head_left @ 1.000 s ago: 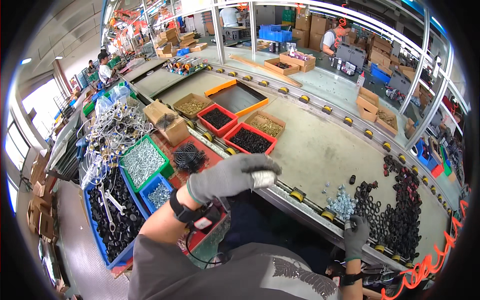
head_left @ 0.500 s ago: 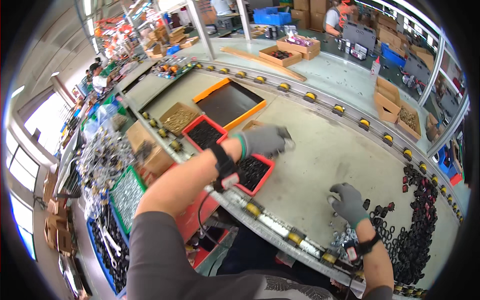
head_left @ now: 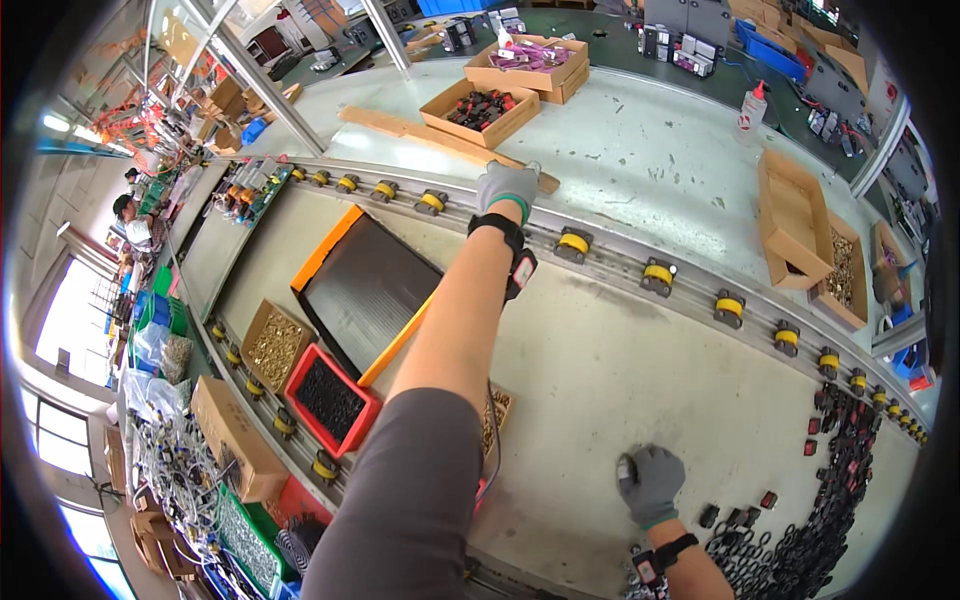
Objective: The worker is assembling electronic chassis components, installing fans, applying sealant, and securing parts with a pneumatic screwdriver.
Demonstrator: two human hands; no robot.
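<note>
My left hand (head_left: pixel 508 188), in a grey glove, is stretched far forward over the conveyor's far rail. It is beside a wooden strip (head_left: pixel 425 132), just short of a cardboard box (head_left: pixel 436 122) of black and red parts (head_left: pixel 484 107). Its fingers point away and are mostly hidden. My right hand (head_left: pixel 652 485), also gloved in grey, is curled closed low over the pale work surface (head_left: pixel 580 400); whatever it may hold is hidden. Nearest to it are several loose black parts (head_left: pixel 709 515) and a spread of black rings (head_left: pixel 740 555).
A red bin (head_left: pixel 367 412) of black pieces, a box of brass-coloured pieces (head_left: pixel 275 343) and an orange-edged black tray (head_left: pixel 365 290) lie left of my arm. Rollers (head_left: pixel 657 277) line the far rail. Black and red parts (head_left: pixel 850 450) are heaped at right.
My left hand has gone from above the bins to beyond the far rail. My right hand's fingers are curled tighter. The view has shifted forward.
</note>
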